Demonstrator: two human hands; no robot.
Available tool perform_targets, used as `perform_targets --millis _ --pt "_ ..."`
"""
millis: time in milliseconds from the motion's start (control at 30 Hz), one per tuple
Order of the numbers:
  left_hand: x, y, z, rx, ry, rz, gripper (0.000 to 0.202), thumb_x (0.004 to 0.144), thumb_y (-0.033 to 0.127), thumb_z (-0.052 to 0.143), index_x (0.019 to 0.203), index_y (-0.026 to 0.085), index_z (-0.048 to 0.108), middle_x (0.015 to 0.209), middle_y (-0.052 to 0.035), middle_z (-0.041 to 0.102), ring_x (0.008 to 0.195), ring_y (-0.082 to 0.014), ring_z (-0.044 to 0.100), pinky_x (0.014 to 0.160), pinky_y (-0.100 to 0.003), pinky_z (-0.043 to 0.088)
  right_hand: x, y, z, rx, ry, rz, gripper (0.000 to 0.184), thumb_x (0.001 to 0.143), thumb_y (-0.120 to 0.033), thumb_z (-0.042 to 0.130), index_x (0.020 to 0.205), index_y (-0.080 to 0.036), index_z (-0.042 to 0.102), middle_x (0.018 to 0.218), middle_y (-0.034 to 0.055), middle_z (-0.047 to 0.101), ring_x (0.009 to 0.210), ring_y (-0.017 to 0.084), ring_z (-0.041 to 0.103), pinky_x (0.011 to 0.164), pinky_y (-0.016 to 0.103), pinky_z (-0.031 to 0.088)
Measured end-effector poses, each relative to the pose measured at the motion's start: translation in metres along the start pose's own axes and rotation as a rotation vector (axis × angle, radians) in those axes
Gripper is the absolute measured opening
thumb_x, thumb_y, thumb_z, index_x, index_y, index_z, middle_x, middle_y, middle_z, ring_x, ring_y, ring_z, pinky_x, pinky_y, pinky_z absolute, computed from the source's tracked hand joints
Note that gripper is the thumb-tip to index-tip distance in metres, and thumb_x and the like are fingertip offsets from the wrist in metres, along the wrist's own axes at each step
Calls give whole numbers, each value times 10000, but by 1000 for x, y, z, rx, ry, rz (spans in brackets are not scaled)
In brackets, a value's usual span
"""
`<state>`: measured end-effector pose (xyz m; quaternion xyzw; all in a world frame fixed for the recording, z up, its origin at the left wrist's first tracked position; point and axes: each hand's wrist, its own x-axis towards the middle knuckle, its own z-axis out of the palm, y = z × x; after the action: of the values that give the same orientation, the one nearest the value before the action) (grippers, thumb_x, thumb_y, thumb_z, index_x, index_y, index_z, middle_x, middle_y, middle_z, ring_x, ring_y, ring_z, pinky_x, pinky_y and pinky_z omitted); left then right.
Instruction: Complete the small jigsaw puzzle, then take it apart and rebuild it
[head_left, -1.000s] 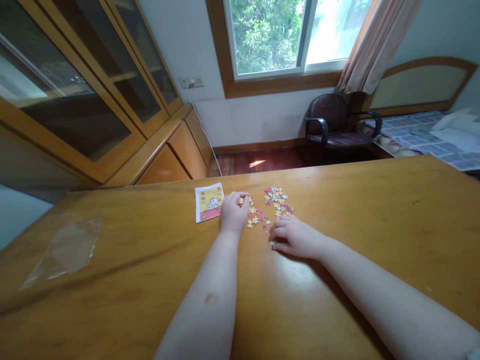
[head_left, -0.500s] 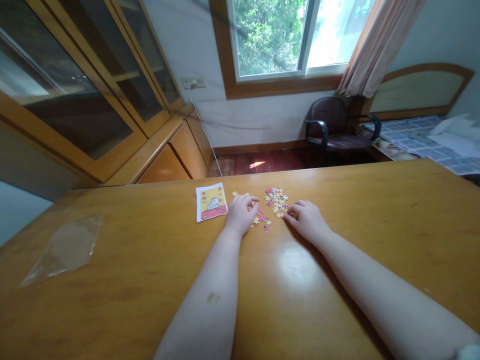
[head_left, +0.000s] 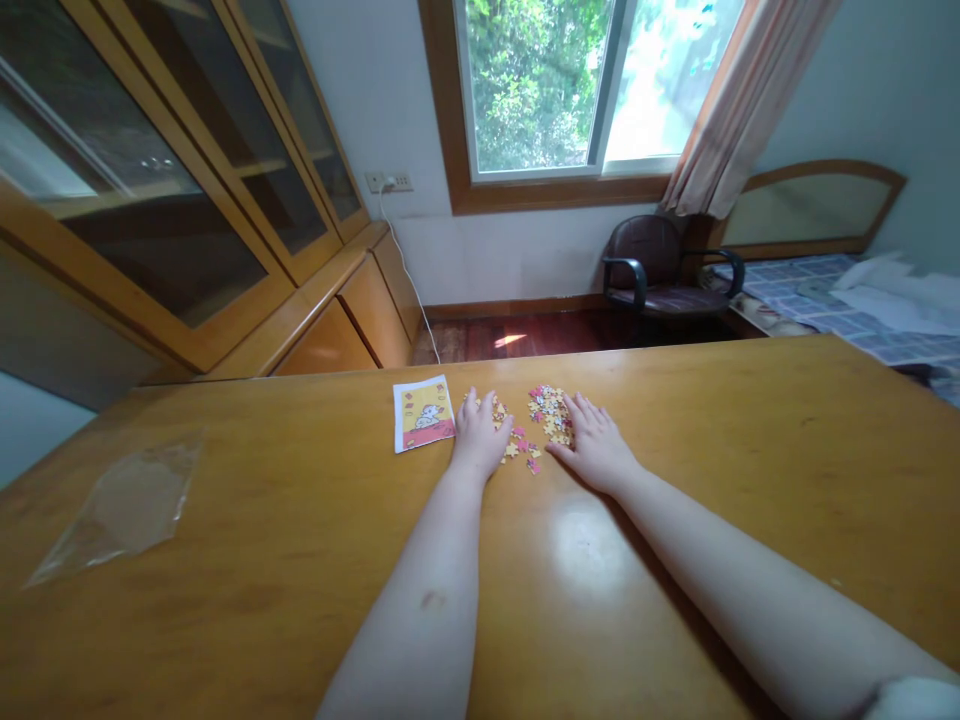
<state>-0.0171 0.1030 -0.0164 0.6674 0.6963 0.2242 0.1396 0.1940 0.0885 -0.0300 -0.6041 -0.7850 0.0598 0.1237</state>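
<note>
My left hand (head_left: 478,436) lies with fingers apart over the left group of yellow and pink jigsaw pieces (head_left: 520,443), hiding part of it. My right hand (head_left: 595,444) rests spread out at the right edge of a denser pile of jigsaw pieces (head_left: 547,408), thumb toward its near side. That pile mixes white, pink and yellow pieces. Just left of my left hand is a picture sheet (head_left: 424,414) with a white cartoon animal on yellow and pink. Neither hand shows a piece gripped in its fingers.
A clear plastic bag (head_left: 124,500) lies flat on the left of the wooden table (head_left: 315,520). Beyond the table's far edge stand a brown armchair (head_left: 651,270), a bed (head_left: 795,285) and a window. A glass-door cabinet (head_left: 225,200) rises at the left.
My right hand has moved left against the pile, its fingers uncurling and spreading. My left hand's fingers have opened out and point forward. The view has tilted slightly up.
</note>
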Motion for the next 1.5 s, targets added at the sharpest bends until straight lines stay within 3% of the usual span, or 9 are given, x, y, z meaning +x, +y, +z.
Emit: perform_targets --millis 133,333,500,667,1133,1233,1333,1400,1500 --pt "1 2 -1 -3 -50 -31 615 881 447 474 1409 138 405 1543 -194 217 1418 -331 235 1158 -432 206 17 -1 2 -19 1 -1 870 842 -642 439 1490 -96 246 1536 214 233 1413 337 232 1145 482 189" --pt "1 2 0 71 -123 14 657 896 481 414 1446 130 342 1549 -186 228 1437 -309 194 1163 -448 170 57 -3 3 -17 -47 -143 845 836 -629 469 1497 -147 259 1559 178 185 1432 321 182 1146 476 191" --pt "1 -1 4 140 -131 32 664 887 494 417 1447 143 346 1543 -177 253 1433 -305 209 1165 -457 159 81 -4 3 -12 -132 -296 659 887 -573 430 1455 -244 373 1544 105 275 1421 292 232 1146 492 183" --pt "0 0 3 128 -125 28 649 888 480 426 1437 140 363 1538 -178 265 1430 -310 216 1162 -464 173 95 -2 4 8 -93 -366 590 904 -552 425 1395 -229 468 1497 97 376 1392 274 307 1140 457 233" --pt "-1 -3 2 163 -99 24 639 871 473 459 1417 147 390 1523 -190 294 1422 -325 233 1152 -508 170 100 1 6 11 -88 -440 520 955 -498 364 1385 -231 482 1476 96 411 1388 264 321 1126 464 267" --pt "0 -2 0 139 -76 49 581 868 435 478 1374 154 447 1472 -169 398 1377 -313 326 1143 -505 204 98 1 6 26 -72 -431 532 940 -516 395 1382 -234 479 1479 93 407 1388 264 321 1132 491 243" --pt "1 0 -3 97 -28 63 499 875 363 470 1311 125 511 1360 -154 527 1275 -274 457 1119 -420 291 93 3 4 53 41 -420 610 889 -551 477 1374 -180 477 1469 122 415 1377 273 336 1148 503 202" --pt "1 -1 -4 105 0 54 529 876 363 468 1339 106 484 1397 -170 486 1300 -278 431 1121 -407 288 88 3 1 79 135 -415 627 868 -546 512 1353 -151 490 1437 139 452 1358 268 362 1154 490 199" --pt "0 -5 -1 168 -36 34 641 877 450 462 1420 117 383 1515 -195 309 1407 -322 267 1151 -492 190 80 1 -3 105 179 -504 611 850 -530 538 1324 -145 515 1399 143 492 1332 268 391 1154 483 209"
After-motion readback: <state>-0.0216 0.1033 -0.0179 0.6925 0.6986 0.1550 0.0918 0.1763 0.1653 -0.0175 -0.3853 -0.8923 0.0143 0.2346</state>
